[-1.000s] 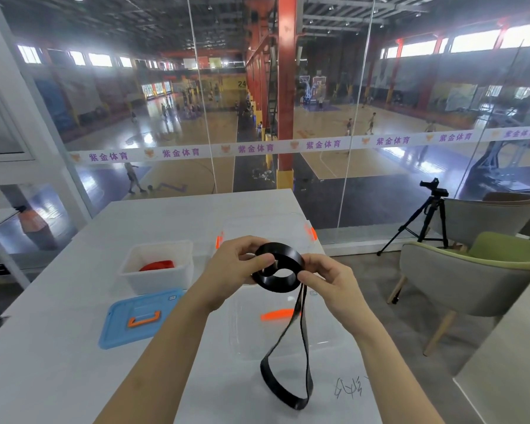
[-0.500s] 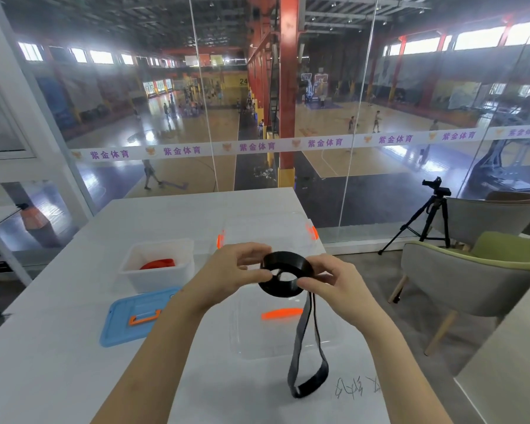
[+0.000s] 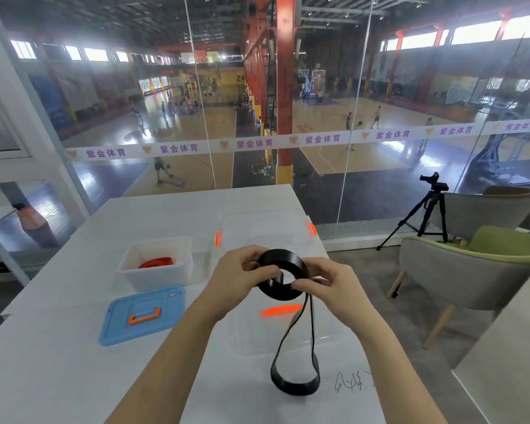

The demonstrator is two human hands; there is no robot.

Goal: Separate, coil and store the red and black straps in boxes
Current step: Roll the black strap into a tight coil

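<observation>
While the left hand [image 3: 242,275] pinches one side of the black strap [image 3: 283,278] coil and the right hand [image 3: 325,284] clamps the other, a loose loop hangs toward the tabletop [image 3: 74,377]. Coiling is mid-way; next, the tail must be wound in, then dropped, probably into the clear box [image 3: 266,228] beyond. Far left, the red strap [image 3: 156,262] sits in the white box [image 3: 153,270], blue lid [image 3: 143,316] nearer.

Left hand [image 3: 239,278]: raised at mid-frame, fingers curled, thumb and fingertips pinching the strap [image 3: 283,278] coil's left side. Right hand [image 3: 329,284]: opposite, pinching the coil's right edge. Both forearms bare, reaching forward, converging.
</observation>
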